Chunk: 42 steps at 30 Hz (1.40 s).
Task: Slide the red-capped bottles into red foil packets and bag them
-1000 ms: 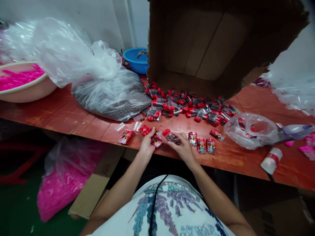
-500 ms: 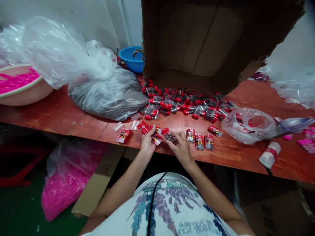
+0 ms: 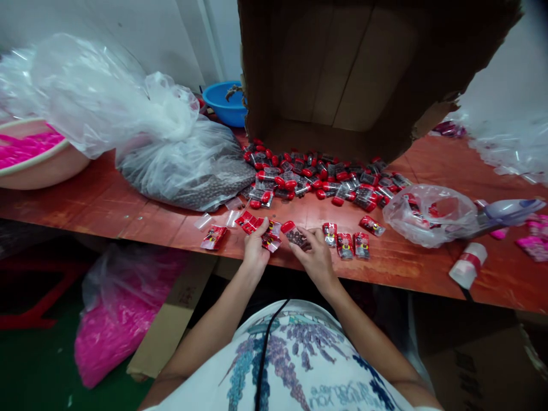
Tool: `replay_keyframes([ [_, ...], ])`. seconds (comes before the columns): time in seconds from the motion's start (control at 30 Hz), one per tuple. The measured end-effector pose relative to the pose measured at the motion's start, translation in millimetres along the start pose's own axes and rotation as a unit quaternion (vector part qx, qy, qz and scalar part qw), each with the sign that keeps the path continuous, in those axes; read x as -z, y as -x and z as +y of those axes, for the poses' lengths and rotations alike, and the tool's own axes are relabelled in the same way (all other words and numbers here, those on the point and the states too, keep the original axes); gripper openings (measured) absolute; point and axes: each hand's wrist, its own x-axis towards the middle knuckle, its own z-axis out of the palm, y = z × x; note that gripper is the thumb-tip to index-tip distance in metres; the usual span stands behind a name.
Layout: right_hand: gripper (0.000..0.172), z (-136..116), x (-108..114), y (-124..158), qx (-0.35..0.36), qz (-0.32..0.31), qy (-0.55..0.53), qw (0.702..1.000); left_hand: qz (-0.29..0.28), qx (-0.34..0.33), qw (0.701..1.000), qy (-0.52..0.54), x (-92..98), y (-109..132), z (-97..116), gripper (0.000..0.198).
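Observation:
My left hand [image 3: 257, 244] is closed on a few red printed packets [image 3: 247, 221], thumb on top, near the table's front edge. In my right hand [image 3: 315, 254] is a clear bottle of dark beads with a red cap [image 3: 294, 234], its capped end turned toward the packets. A small gap separates the two hands. Left of them lies a loose red packet [image 3: 213, 236]. Several filled packets [image 3: 345, 245] rest to the right of my right hand. Beyond both hands spreads a heap of red-capped bead bottles [image 3: 319, 174].
A big cardboard box [image 3: 334, 68] lies open behind the heap. To the left sit a bag of grey beads [image 3: 188, 171], a basin of pink pieces [image 3: 47, 165] and a blue basin [image 3: 226, 105]. A clear bag [image 3: 428, 214] and white roll [image 3: 468, 265] are at right.
The view has shifted slightly. Both hands keep the same hold and almost the same place, with the bottle still close to the packets.

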Motion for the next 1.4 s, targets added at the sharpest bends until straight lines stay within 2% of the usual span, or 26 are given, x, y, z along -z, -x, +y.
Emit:
replay_keyframes([
  [0.17,0.043,-2.1,-0.5,1.1,0.004,0.0,0.003,1.0,-0.006,0.0,1.0,-0.006,0.8,0.1,-1.1,0.02],
  [0.37,0.044,1.8,-4.0,1.0,-0.009,-0.04,-0.024,0.999,-0.028,-0.022,0.999,-0.012,1.0,2.3,-4.9,0.023],
  [0.63,0.042,4.6,-1.4,0.6,-0.019,-0.029,-0.053,0.998,-0.144,-0.104,0.979,-0.104,7.2,15.0,-3.1,0.027],
  [0.77,0.044,2.5,0.1,3.1,-0.011,-0.04,-0.062,0.997,-0.151,-0.105,0.972,-0.144,10.4,14.8,-2.4,0.026],
  [0.93,0.045,1.5,2.9,1.1,-0.004,-0.053,-0.057,0.997,-0.146,-0.104,0.976,-0.124,8.1,16.8,0.0,0.033],
  [1.13,0.042,-1.5,1.2,3.9,-0.002,-0.026,-0.069,0.997,-0.189,-0.102,0.966,-0.144,4.5,24.8,-0.7,0.036],
  [1.3,0.038,-3.2,-0.1,6.2,0.006,-0.014,-0.069,0.998,-0.169,-0.109,0.972,-0.12,4.1,26.9,-1.3,0.045],
  [1.4,0.037,-3.5,1.8,4.5,-0.004,-0.016,-0.094,0.995,-0.171,-0.105,0.972,-0.124,3.6,26.9,0.1,0.038],
])
